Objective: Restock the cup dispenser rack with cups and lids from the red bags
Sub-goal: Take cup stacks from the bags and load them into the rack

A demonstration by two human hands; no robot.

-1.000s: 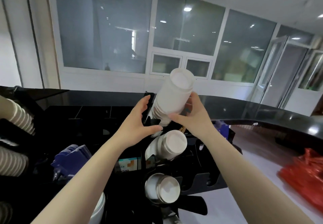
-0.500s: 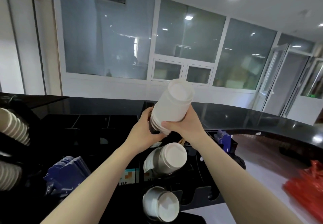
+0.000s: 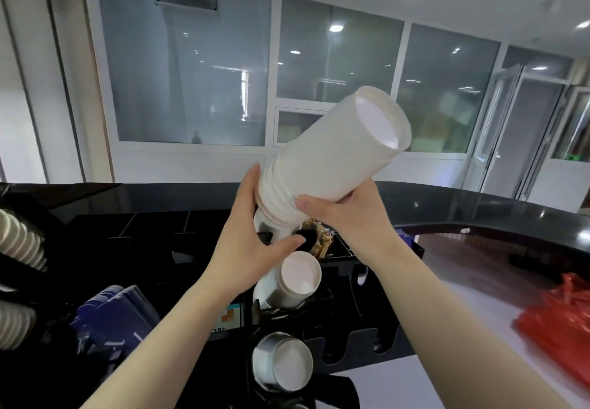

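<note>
A long stack of white paper cups (image 3: 335, 156) slants up to the right, its lower end in the top slot of the black dispenser rack (image 3: 348, 341). My right hand (image 3: 348, 217) grips the stack from the right near its lower end. My left hand (image 3: 252, 242) cups the stack's base from the left, thumb across the front. Below in the rack sit a white cup stack (image 3: 295, 281) and a grey-sided cup stack (image 3: 282, 365). A red bag (image 3: 558, 322) lies at the right on the white counter.
Ribbed brown-and-white cup stacks (image 3: 19, 246) stick out at the far left. Blue sleeves or packets (image 3: 111, 313) lie left of the rack. Brown sticks (image 3: 316, 239) stand behind the top slot. A curved black counter ledge (image 3: 479, 214) runs behind; glass walls beyond.
The cup stack has tilted further to the right and appears closer. Both hands stay at its lower end, the left thumb now across the front of the base.
</note>
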